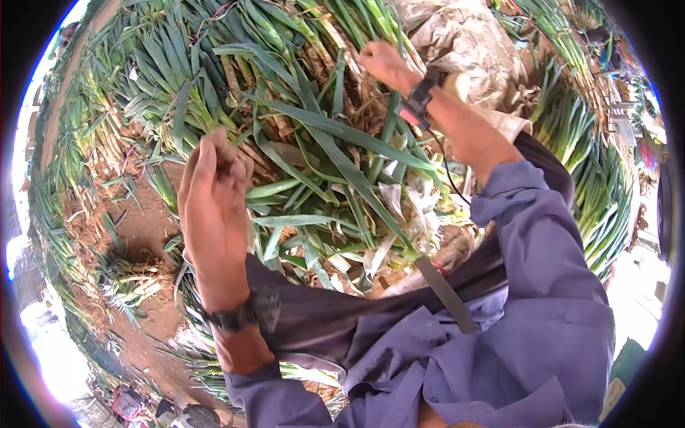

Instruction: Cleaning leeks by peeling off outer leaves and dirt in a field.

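Observation:
My left hand (214,191) is raised over the left side of the heap, its fingers stretched upward and a little bent, with nothing visible in them. Leeks (163,82) with long green leaves and pale, soil-covered roots lie beyond it in bundles. Farther out and to the right, my right hand (389,65) is closed beside the leek stalks; what its fingers hold, if anything, is hidden. Loose leek leaves (342,135) lie across the middle, between my hands. Peeled, withered trimmings (417,196) are heaped just in front of my lap.
A crumpled brown sheet (471,43) lies beyond my right forearm. More leek bundles (578,185) line the right side. Bare brown soil (146,221) shows at left, scattered with leaf scraps. A grey strap (446,296) stretches over my lap, and a black cable (451,175) hangs from my right wrist.

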